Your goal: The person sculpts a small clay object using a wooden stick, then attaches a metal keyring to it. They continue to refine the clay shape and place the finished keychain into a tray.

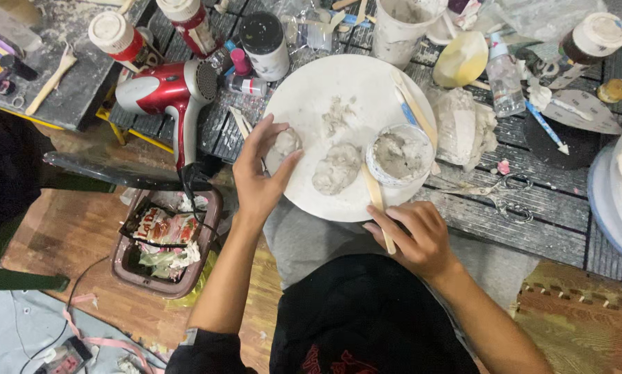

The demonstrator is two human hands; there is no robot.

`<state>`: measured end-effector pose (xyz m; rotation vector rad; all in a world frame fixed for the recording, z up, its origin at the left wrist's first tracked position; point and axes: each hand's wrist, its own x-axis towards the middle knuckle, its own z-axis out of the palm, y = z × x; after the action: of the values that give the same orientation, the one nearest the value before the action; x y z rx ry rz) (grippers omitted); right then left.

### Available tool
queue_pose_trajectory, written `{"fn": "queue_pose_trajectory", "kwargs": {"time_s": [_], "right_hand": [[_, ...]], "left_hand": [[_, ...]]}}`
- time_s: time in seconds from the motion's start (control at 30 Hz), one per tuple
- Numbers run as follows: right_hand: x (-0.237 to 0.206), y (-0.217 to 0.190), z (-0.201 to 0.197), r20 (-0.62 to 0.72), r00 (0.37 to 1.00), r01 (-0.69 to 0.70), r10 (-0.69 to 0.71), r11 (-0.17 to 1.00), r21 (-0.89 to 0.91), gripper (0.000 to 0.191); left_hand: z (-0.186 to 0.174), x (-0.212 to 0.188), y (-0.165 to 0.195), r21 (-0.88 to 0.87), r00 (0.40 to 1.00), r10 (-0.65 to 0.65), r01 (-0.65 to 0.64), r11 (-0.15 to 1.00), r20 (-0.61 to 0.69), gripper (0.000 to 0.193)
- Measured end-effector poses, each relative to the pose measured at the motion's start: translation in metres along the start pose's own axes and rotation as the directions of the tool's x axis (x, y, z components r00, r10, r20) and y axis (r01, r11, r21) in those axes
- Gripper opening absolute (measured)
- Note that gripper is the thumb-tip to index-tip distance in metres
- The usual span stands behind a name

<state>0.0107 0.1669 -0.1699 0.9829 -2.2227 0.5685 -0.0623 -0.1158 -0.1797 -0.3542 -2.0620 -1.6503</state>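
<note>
Head view, looking straight down over my lap: my left hand (259, 173) is curled around a small lump of grey clay (283, 144), thumb on one side and fingers wrapped over the top, holding it at the left edge of the round white board (311, 86). My right hand (411, 235) is down at the board's near rim, fingers closed on a flat wooden stick (377, 201) whose upper end points up toward a small white bowl (399, 154) of wet grey paste. Between my two hands, on the board, lies a second, larger clay lump (336, 168), and a smear of clay crumbs (336, 116) sits above it (nothing is touching either one). Two more sticks, one wooden and one blue-handled, lean across the board's right side beside the bowl.

Off the board to the left, a red hair dryer (165, 90) lies on the slatted dark table (532, 228), its cord hanging down toward a brown bin (127, 266) full of wrappers on the wooden floor. Scissors (501, 197) lie on the table to the right, near a pale mass of clay (463, 128) and a small clear bottle (503, 79).
</note>
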Motion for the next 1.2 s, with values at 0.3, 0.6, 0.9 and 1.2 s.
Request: {"fn": "queue_pose_trajectory", "kwargs": {"time_s": [0.3,0.6,0.9,1.2], "right_hand": [[-0.004,0.001,0.001,0.0,1.0,0.002,-0.002,1.0,-0.009,0.041],[-0.022,0.003,0.005,-0.151,0.986,0.056,-0.07,0.994,-0.094,0.033],[-0.027,0.008,0.004,-0.13,0.991,0.028,-0.039,0.996,-0.09,0.036],[-0.058,0.019,-0.005,-0.034,0.999,0.042,-0.042,0.999,0.021,0.047]], "left_hand": [[0.0,0.006,0.004,-0.116,1.0,0.003,-0.004,0.993,-0.008,0.082],[0.002,0.007,0.007,0.013,1.0,-0.005,0.004,1.0,0.012,0.09],[0.007,0.007,0.014,0.008,0.998,-0.035,0.035,0.999,0.045,0.097],[0.01,0.002,0.002,-0.037,1.0,-0.006,0.006,0.999,-0.004,0.099]]}}
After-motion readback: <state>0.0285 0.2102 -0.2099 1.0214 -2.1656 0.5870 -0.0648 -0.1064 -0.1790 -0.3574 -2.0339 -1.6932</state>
